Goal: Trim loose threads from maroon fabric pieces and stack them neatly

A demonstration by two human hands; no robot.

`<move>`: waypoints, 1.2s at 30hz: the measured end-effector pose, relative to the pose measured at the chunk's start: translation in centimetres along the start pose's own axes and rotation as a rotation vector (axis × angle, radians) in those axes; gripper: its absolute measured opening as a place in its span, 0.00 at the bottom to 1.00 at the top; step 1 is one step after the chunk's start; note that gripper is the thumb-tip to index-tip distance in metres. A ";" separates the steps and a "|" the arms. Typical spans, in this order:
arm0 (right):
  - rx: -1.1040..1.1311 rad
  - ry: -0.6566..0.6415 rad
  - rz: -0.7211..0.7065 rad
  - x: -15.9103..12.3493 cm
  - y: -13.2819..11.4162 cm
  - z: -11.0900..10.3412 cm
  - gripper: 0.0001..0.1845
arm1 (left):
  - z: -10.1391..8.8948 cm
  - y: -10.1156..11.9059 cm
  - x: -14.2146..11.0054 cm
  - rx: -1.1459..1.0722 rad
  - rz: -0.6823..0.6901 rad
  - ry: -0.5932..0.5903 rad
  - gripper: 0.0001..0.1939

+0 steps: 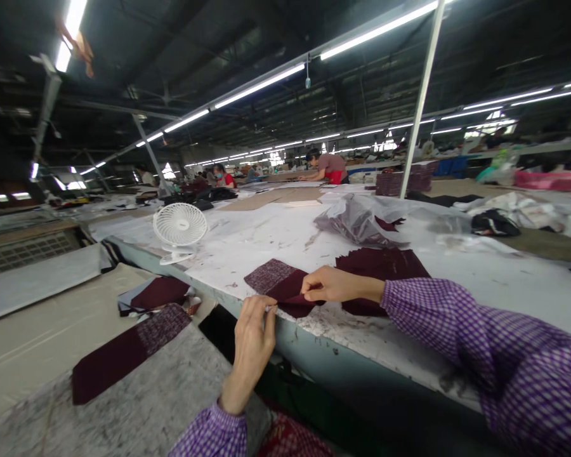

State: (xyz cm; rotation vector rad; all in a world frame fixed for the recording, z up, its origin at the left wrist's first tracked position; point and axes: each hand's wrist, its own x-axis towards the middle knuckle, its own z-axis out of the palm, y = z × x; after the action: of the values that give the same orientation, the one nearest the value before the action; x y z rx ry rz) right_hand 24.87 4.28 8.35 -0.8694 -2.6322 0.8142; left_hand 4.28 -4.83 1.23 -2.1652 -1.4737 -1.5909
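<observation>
A maroon fabric piece [288,285] with a speckled grey-maroon end lies at the near edge of the white table. My left hand [255,327] pinches its near edge, thumb against the fingers. On the same piece, a little to the right, my right hand [330,284] is closed, thumb and fingertips lifting a fold of the cloth. Partly behind my right hand and forearm lies a stack of maroon fabric [385,263]. Lower left, another maroon piece with a speckled end [124,349] rests flat on a grey, mottled surface.
A white fan [179,225] stands at the table's left edge. A clear plastic bag [356,219] lies behind the stack. More maroon and grey cloth [157,294] sits on the lower left surface. A dark gap runs below the table edge. Co-workers [330,168] are farther back.
</observation>
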 end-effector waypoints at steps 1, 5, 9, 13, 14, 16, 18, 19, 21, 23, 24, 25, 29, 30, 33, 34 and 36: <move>0.040 0.002 0.011 0.0 0.1 -0.1 0.07 | 0.1 0.2 0.2 0.003 0.024 -0.010 0.06; 0.156 0.014 0.050 0.3 0.4 -0.1 0.06 | 0.9 0.4 1.2 0.040 0.111 -0.096 0.08; 0.378 0.103 0.158 0.7 0.7 0.4 0.05 | 1.5 -0.2 1.7 0.089 0.125 -0.174 0.10; 0.699 0.207 0.254 1.0 1.5 1.2 0.06 | 1.7 -1.1 1.5 0.122 0.091 -0.264 0.09; 0.714 0.221 0.255 1.1 1.7 1.4 0.08 | 1.8 -1.2 1.4 0.133 0.092 -0.272 0.10; 0.662 0.233 0.232 1.2 2.1 1.4 0.11 | 1.7 -1.3 1.4 0.170 0.111 -0.276 0.11; 0.583 0.235 0.205 1.2 2.3 1.3 0.13 | 1.6 -1.2 1.5 0.230 0.127 -0.269 0.10; 0.553 0.237 0.198 1.2 2.3 1.2 0.14 | 1.5 -1.1 1.6 0.261 0.133 -0.260 0.10; 0.530 0.262 0.199 1.1 2.4 1.0 0.13 | 1.4 -1.1 1.8 0.300 0.152 -0.244 0.09; 0.548 0.314 0.221 1.2 2.5 0.7 0.12 | 1.3 -1.2 2.0 0.295 0.167 -0.252 0.09; 0.574 0.343 0.236 1.2 2.7 0.5 0.11 | 1.3 -1.2 2.0 0.287 0.163 -0.269 0.09; 0.607 0.371 0.252 1.3 2.8 0.3 0.11 | 1.3 -1.3 2.1 0.283 0.151 -0.292 0.09; 0.778 0.537 0.309 1.3 3.2 -1.3 0.09 | 1.1 -1.0 2.1 0.312 0.064 -0.362 0.08; 0.825 0.605 0.321 1.3 3.3 -1.9 0.09 | 1.0 -0.9 2.2 0.320 0.047 -0.369 0.08; 0.937 0.802 0.329 1.1 3.5 -3.8 0.06 | 0.6 -0.8 2.4 0.338 0.017 -0.389 0.07; 0.959 0.852 0.317 1.0 3.5 -4.4 0.06 | 0.5 -0.9 2.5 0.346 0.009 -0.400 0.06; 0.989 0.919 0.267 0.8 3.4 -5.3 0.06 | 0.1 -1.3 2.9 0.355 -0.008 -0.427 0.05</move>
State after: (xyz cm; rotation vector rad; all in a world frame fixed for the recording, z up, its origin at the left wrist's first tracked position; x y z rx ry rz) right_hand 27.91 9.31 10.74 -0.9408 -1.1217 1.2083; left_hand 3.42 -2.22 2.83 -2.3640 -1.7099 -0.8066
